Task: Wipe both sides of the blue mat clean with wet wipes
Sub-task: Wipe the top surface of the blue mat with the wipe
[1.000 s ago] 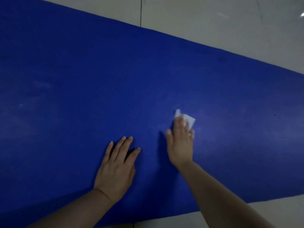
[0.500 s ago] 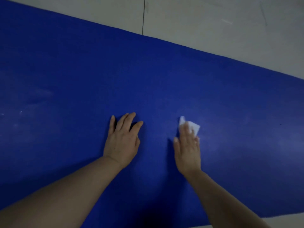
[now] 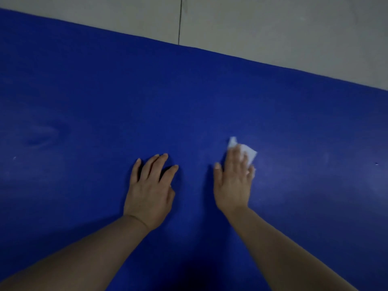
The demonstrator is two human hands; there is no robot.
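Note:
The blue mat (image 3: 84,91) lies flat on the floor and fills most of the head view. My right hand (image 3: 233,181) presses a white wet wipe (image 3: 248,152) flat against the mat, right of centre; the wipe sticks out past my fingertips. My left hand (image 3: 150,192) rests palm down on the mat just left of it, fingers spread, holding nothing. Faint pale smears show on the mat at the far left and to the right of the wipe.
Light grey floor tiles (image 3: 273,28) with a dark joint line run beyond the mat's far edge. A tiny white speck (image 3: 14,158) lies on the mat at the far left and a small dark speck (image 3: 376,163) at the far right.
My left hand slid forward on the mat, level with the right one. The right hand and wipe moved slightly farther out. The view shifted forward, hiding the mat's near edge.

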